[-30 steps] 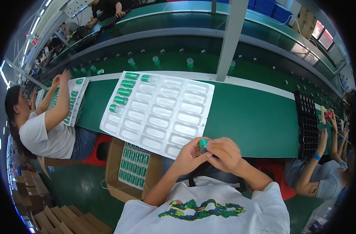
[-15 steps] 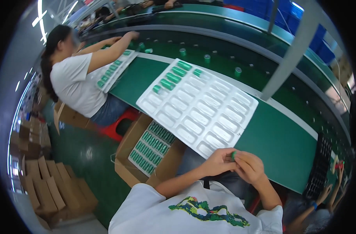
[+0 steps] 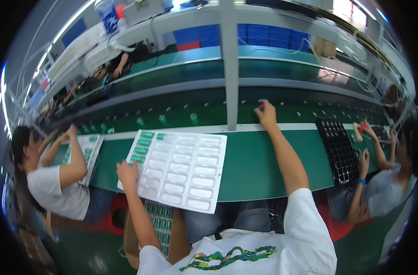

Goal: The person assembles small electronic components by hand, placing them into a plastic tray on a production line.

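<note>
A white moulded tray (image 3: 202, 160) lies tilted on the green bench in front of me, with green cylinders (image 3: 142, 143) in its far-left pockets. My left hand (image 3: 128, 174) rests at the tray's left edge beside those cylinders. Its fingers are bent together, and whatever they hold is hidden. My right arm stretches over the bench to the dark green conveyor belt. There my right hand (image 3: 267, 115) has thumb and forefinger closing at a small grey spot, too small to name. Most of the tray's other pockets hold nothing.
An upright post (image 3: 230, 68) stands left of my right hand. Green cylinders (image 3: 162, 119) and small silver pieces (image 3: 283, 104) sit along the belt. A cardboard box (image 3: 132, 233) holds filled trays below. Co-workers sit on both sides; a black tray (image 3: 339, 156) lies by the right one.
My view has swung to the right. My hands, together before on a small green piece near my lap, are apart: the left at the tray, the right out over the belt.
</note>
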